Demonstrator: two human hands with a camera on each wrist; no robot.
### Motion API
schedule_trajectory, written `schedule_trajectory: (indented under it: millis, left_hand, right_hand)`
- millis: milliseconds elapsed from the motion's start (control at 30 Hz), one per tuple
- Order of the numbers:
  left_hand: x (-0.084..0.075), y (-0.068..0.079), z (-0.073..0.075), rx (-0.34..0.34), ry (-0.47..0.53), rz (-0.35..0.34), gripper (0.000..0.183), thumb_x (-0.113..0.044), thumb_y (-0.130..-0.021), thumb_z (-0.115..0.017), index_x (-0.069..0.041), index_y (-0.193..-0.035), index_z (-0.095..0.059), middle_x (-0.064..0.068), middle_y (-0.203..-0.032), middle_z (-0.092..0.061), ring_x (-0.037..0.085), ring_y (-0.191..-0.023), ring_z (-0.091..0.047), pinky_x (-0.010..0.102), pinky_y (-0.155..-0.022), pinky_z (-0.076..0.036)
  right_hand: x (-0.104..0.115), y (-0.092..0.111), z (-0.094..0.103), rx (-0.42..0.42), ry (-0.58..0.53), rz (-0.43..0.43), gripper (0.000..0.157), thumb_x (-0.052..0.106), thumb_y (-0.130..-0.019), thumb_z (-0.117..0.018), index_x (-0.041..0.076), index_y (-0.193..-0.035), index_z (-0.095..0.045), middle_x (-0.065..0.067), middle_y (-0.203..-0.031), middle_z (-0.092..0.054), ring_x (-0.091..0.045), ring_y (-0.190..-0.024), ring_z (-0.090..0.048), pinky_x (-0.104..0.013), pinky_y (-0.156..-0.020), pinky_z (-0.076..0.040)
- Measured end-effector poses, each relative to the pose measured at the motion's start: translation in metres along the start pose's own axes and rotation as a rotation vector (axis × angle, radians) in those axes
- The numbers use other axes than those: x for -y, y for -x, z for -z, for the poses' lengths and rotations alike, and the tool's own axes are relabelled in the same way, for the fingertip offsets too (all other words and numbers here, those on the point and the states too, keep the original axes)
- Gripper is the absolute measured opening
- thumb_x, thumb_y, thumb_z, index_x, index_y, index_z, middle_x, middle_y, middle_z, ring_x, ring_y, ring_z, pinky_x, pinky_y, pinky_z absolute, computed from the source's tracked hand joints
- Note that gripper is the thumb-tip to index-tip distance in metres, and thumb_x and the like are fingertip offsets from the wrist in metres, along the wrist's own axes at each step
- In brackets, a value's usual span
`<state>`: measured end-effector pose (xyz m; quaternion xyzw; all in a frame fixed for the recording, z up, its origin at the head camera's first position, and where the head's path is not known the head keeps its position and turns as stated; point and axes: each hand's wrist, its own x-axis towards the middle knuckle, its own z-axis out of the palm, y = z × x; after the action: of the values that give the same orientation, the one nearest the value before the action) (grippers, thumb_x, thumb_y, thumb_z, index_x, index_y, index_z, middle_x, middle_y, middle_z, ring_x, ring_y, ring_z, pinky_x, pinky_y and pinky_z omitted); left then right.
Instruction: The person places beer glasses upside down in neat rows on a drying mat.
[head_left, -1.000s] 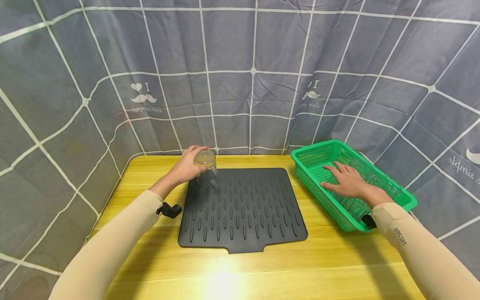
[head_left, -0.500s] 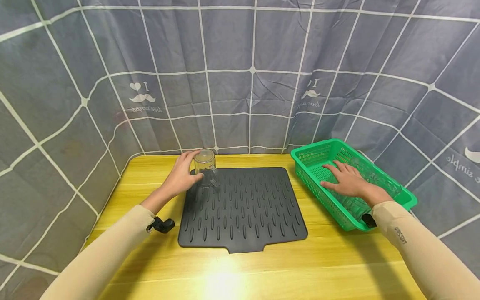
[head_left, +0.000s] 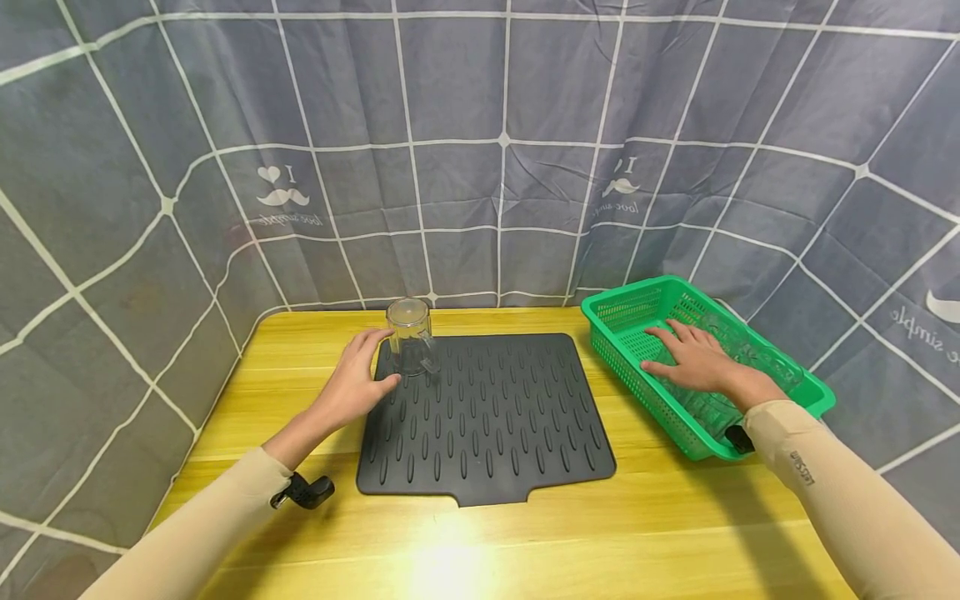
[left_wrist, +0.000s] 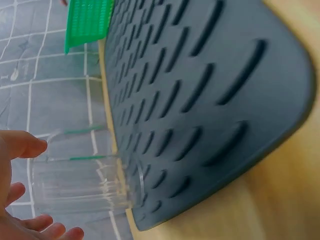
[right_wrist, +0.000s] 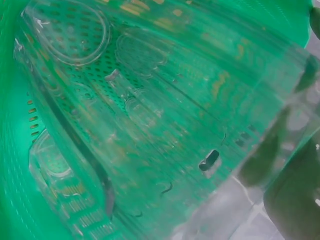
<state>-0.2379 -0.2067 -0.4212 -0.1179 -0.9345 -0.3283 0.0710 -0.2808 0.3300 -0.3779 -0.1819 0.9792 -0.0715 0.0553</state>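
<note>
A clear glass mug (head_left: 410, 337) stands on the back left corner of the black ridged mat (head_left: 487, 417), its handle towards the right. My left hand (head_left: 354, 379) is just left of the mug, fingers and thumb apart, holding nothing. In the left wrist view, spread fingertips show beside the glass mug (left_wrist: 80, 185). My right hand (head_left: 693, 362) is over the green basket (head_left: 633, 383) with its fingers spread. Several clear glasses (head_left: 757, 362) lie in that basket, partly hidden by the hand and forearm. Ribbed clear glassware (right_wrist: 190, 115) fills the right wrist view.
The mat lies on a yellow wooden table (head_left: 375, 542), with a front tab pointing at me. A grey curtain (head_left: 465, 192) with white grid lines hangs round the back and sides. The basket's long rim stands up at the right of the mat.
My left hand has let go of the glass mug and drawn back left and towards me. The mug stays on the mat. My right hand stays over the basket.
</note>
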Motion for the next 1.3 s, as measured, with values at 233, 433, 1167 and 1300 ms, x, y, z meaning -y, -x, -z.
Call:
schedule_trajectory:
  millis: [233, 433, 1167, 1300]
  left_hand:
    - [0.002, 0.016, -0.013, 0.057, -0.023, -0.028, 0.073, -0.023, -0.091, -0.073, -0.010, -0.154, -0.038, 0.024, -0.158, -0.030, 0.046, -0.145, -0.029, 0.068, -0.108, -0.035]
    - [0.007, 0.022, -0.025, 0.122, -0.052, -0.036, 0.075, -0.027, -0.090, -0.074, -0.012, -0.154, -0.039, 0.023, -0.160, -0.029, 0.047, -0.146, -0.029, 0.068, -0.109, -0.034]
    - [0.024, 0.034, -0.049, 0.368, -0.124, -0.099, 0.086, -0.054, -0.088, -0.073, -0.016, -0.157, -0.037, 0.022, -0.166, -0.015, 0.046, -0.153, -0.011, 0.069, -0.113, -0.028]
    - [0.023, 0.036, -0.052, 0.380, -0.165, -0.122, 0.087, -0.056, -0.087, -0.073, -0.014, -0.156, -0.040, 0.024, -0.165, -0.018, 0.048, -0.153, -0.011, 0.069, -0.114, -0.025]
  right_hand:
    - [-0.003, -0.003, -0.001, 0.023, 0.012, -0.014, 0.076, 0.054, -0.101, -0.052, 0.007, -0.156, -0.030, -0.035, -0.160, -0.012, -0.061, -0.143, -0.015, -0.076, -0.111, -0.013]
    - [-0.003, -0.004, 0.001, 0.044, 0.028, -0.027, 0.078, 0.058, -0.101, -0.049, 0.009, -0.158, -0.027, -0.035, -0.160, -0.011, -0.061, -0.143, -0.014, -0.079, -0.107, -0.016]
    - [-0.003, -0.004, 0.004, 0.087, -0.009, -0.058, 0.082, 0.062, -0.099, -0.049, 0.015, -0.160, -0.022, -0.032, -0.162, -0.006, -0.059, -0.144, -0.008, -0.086, -0.099, -0.016]
    - [-0.003, -0.003, 0.005, 0.086, -0.013, -0.061, 0.082, 0.063, -0.099, -0.049, 0.015, -0.160, -0.022, -0.032, -0.162, -0.006, -0.059, -0.144, -0.008, -0.087, -0.098, -0.017]
